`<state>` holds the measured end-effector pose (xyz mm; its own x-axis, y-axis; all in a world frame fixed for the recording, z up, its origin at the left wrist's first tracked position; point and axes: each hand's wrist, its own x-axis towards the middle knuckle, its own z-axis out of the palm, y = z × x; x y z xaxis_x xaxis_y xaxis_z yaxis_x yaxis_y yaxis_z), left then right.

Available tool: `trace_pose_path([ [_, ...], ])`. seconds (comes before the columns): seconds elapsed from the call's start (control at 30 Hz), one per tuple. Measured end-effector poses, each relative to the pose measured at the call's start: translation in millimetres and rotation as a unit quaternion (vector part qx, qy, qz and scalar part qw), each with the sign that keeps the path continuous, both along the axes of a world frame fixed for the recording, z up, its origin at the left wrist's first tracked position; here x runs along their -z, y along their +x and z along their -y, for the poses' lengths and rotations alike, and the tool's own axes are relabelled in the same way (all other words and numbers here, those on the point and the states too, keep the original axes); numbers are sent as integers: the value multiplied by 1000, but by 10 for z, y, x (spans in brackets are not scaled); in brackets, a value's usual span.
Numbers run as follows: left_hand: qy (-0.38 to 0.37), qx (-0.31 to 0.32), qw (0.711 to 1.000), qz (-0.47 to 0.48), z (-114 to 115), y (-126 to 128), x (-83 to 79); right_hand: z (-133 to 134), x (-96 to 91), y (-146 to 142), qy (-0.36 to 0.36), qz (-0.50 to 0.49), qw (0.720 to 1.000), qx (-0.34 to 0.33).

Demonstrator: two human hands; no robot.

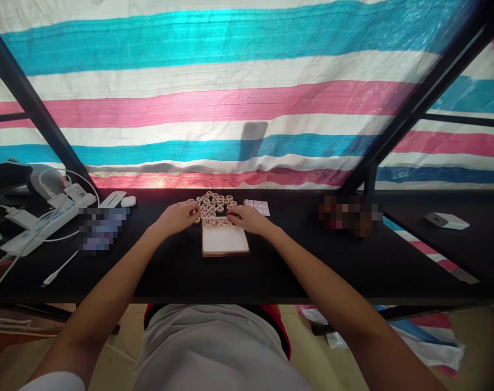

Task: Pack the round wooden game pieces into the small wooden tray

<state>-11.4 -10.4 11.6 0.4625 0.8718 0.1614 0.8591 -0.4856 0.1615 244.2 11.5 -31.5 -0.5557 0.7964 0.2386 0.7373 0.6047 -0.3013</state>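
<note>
A heap of round wooden chess discs (213,203) with red and dark characters lies on the black table (271,271). In front of it sits a shallow wooden box (225,241) with a white lining; a row of discs fills its far edge. My left hand (177,216) rests at the heap's left side, fingers curled on a disc. At the box's far right corner my right hand (249,218) has its fingertips pinched on a disc.
A white power strip (43,225) with plugs and cables lies at the left. A white oval object (128,201) lies near it. A folded checked paper (257,206) lies right of the heap. A white device (446,220) is at the far right. A striped tarp hangs behind the table.
</note>
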Motion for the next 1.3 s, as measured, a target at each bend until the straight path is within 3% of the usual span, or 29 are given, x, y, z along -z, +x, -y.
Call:
trace_pose_path([
  [0.17,-92,4,995,-40,-74,-136,-12,-8,2,6,2,-1,1000,20],
  [0.3,-114,-4,991,-62,-82,-120,21,-5,-8,18,-8,-7,1000,29],
  [0.73,-52,10,996,-65,-89,-46,163,2,-12,9,-46,-42,994,89],
  [1.0,-35,59,997,-46,-113,-3,246,8,-21,10,-46,-37,994,91],
  [1.3,-46,-7,999,-15,-60,-73,50,-12,6,19,-39,-33,996,76],
])
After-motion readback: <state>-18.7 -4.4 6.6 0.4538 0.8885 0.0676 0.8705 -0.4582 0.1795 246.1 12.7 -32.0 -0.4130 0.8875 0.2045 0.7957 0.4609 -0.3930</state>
